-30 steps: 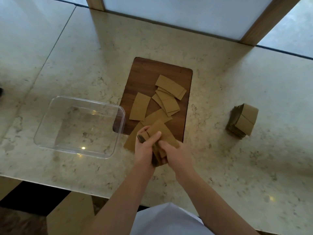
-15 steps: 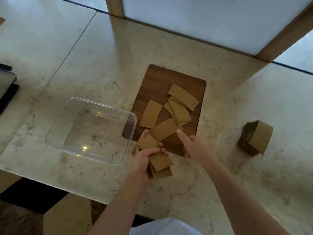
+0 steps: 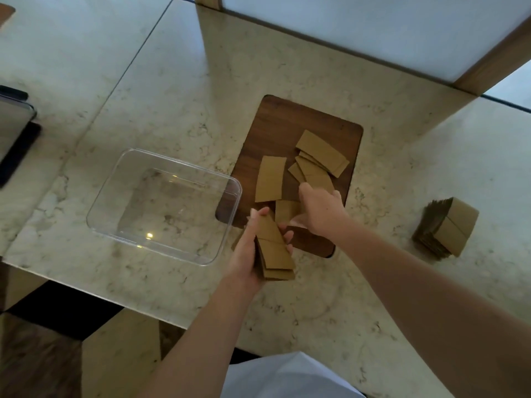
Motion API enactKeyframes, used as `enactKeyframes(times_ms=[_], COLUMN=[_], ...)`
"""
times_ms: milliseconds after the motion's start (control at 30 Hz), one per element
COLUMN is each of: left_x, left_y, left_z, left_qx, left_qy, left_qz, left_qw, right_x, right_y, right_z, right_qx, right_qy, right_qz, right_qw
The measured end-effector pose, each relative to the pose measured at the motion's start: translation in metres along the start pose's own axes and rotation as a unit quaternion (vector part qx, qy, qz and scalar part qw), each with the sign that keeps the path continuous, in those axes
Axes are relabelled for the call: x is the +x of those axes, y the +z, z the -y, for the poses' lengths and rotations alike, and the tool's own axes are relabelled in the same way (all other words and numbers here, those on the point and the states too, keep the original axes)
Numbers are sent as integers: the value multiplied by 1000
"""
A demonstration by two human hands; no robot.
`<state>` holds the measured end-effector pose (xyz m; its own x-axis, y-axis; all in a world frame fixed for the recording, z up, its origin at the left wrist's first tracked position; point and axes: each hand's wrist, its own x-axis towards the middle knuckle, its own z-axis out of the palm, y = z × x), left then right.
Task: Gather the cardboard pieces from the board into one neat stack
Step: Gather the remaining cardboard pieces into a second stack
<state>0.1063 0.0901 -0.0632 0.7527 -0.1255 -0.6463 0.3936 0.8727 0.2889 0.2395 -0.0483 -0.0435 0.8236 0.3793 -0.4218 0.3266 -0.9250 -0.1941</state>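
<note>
Your left hand (image 3: 250, 248) grips the brown cardboard stack (image 3: 277, 254), so slide your open right hand (image 3: 321, 209) flat onto the next loose piece (image 3: 284, 211) on the dark wooden board (image 3: 275, 130)

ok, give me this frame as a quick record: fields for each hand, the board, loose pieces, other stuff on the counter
left hand: grip shut on held stack, over the counter edge of the board
right hand: reaching onto the board, on a loose piece; grip state unclear
board: dark wood, on marble counter
loose pieces: several still on the board, one separate piece to their left, the rest overlapping
clear container: left of board, nothing inside
finished stack: on counter, right of board
</note>
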Motion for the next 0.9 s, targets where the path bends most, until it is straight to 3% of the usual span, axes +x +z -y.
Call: enactKeyframes(times_ms=[133, 300, 400, 533, 633, 733, 833, 900], left_x=[-4, -8, -11, -17, -27, -39, -50, -58], left_y=[-4, -5, -4, -14, -25, -35, -39, -41], left_z=[7, 19, 22, 20, 17, 16, 18, 19], left_qx=[27, 71, 95, 78, 46, 43, 61, 61], left_qy=[19, 26, 26, 15, 10, 0, -7, -4], left_qz=[13, -49, -74, -82, -66, -46, -30, -46], left_qw=[999, 996, 992, 993, 997, 998, 998, 997], right_x=[-13, -47, -75, -91, -77, -54, -30, -17], right_y=[4, -1, 8, 19, 14, 17, 18, 17], right_z=[-18, -17, 9, 27, 24, 38, 56, 65], right_qx=[178, 408, 449, 366, 267, 96, -53, -111], right_qy=[57, 165, 173, 130, 91, -68, -243, -290], right_qz=[-4, -26, 48, 123, 33, -31, 26, 54], right_qw=[982, 897, 875, 913, 959, 993, 968, 949])
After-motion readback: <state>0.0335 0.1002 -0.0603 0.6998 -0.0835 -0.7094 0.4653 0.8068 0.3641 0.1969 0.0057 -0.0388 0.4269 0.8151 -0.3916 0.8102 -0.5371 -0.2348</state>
